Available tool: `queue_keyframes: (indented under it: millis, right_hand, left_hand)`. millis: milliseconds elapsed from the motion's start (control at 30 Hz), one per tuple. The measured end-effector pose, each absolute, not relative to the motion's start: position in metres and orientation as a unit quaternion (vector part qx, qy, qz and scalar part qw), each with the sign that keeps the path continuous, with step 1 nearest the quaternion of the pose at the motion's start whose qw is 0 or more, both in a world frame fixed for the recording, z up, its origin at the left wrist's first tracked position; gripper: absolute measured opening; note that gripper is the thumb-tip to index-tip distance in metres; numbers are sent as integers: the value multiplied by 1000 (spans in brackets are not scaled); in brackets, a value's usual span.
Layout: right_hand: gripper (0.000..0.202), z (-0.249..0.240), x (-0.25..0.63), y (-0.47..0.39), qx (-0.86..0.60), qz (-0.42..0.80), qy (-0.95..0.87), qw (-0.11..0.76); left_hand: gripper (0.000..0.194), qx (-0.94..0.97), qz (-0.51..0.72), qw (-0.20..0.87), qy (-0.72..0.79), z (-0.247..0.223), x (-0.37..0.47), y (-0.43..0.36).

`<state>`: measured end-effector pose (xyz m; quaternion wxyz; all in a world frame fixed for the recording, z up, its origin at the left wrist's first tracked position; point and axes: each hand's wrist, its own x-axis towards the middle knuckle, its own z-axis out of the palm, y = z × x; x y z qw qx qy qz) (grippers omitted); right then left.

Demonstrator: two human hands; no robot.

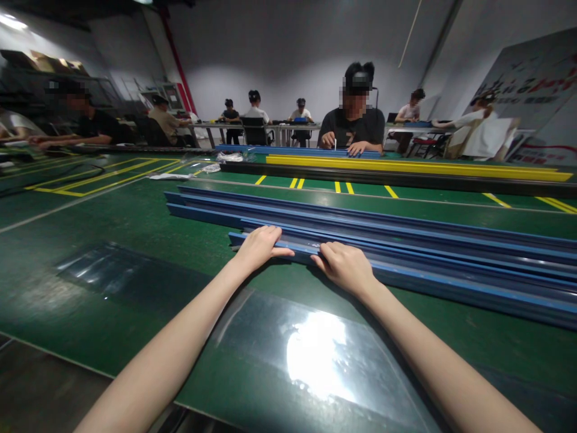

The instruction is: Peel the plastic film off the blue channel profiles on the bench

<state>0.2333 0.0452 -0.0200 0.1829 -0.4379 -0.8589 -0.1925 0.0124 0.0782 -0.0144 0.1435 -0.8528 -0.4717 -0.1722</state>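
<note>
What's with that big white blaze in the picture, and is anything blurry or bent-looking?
Head view: glare washes out part of the clear sheet, with fainter shine on the green table. Head view: the far wall is dim and the people beyond look soft. Head view: both forearms stretch toward the lower corners, probably wide-lens distortion; blocky patches hide some faces.

A bright white glare is thrown onto the clear sheet [270,337] at the near centre, while softer reflections are spread over the green worktop [148,222] at left. The far room is left dimmer, a lamp [12,22] seen at far left. Faces are pixelated, distant figures softly blurred, edges stretched.
</note>
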Motion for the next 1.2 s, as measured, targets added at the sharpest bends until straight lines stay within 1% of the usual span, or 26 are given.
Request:
queue_keyframes:
  millis: [200,467,700,900,1200]
  right_hand:
    - [33,-18,234,45,-435,-188,-864,171]
    - [35,-19,233,43,-444,-189,-858,177]
    - [34,-20,232,43,-437,-192,-858,188]
    - [33,-18,230,41,-445,-183,-860,170]
    - [33,-17,229,41,-447,-180,-863,153]
  left_hand:
    - [45,-851,-157,138,-482,-16,12,79]
    - [49,-837,-177,175,-487,-15,13,72]
    - [46,-840,-165,207,-473,-18,13,67]
    - [46,-845,-163,187,-474,-22,15,65]
    - [46,-842,-164,188,-479,-23,16,66]
